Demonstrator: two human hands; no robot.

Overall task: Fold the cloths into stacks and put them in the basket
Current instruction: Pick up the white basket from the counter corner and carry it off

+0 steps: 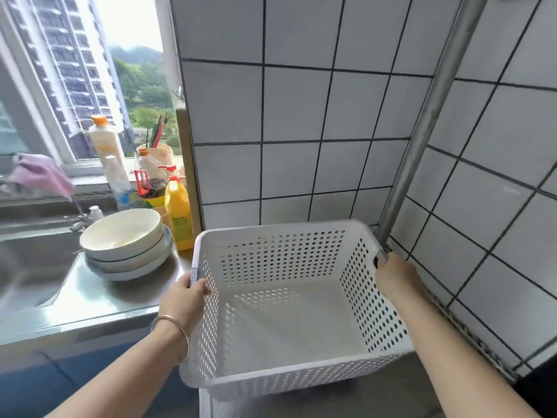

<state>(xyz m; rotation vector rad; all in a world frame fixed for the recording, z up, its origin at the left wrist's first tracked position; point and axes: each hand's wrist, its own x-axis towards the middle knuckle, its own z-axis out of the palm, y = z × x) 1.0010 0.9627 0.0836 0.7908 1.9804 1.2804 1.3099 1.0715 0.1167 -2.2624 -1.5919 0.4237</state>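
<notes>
A white perforated plastic basket (280, 236) sits in front of me against a tiled corner, with nothing inside it. My left hand (185, 297) grips its left rim, fingers curled over the edge. My right hand (394, 274) grips the right rim the same way. A pink cloth (42, 175) hangs over the tap at the far left, blurred. No other cloths are in sight.
Stacked bowls (126, 239) stand on the steel counter (90, 300) beside the sink (27, 267). A yellow bottle (177, 215), a white bottle (107, 149) and a utensil cup line the windowsill. A metal pipe (428, 122) runs up the tiled corner.
</notes>
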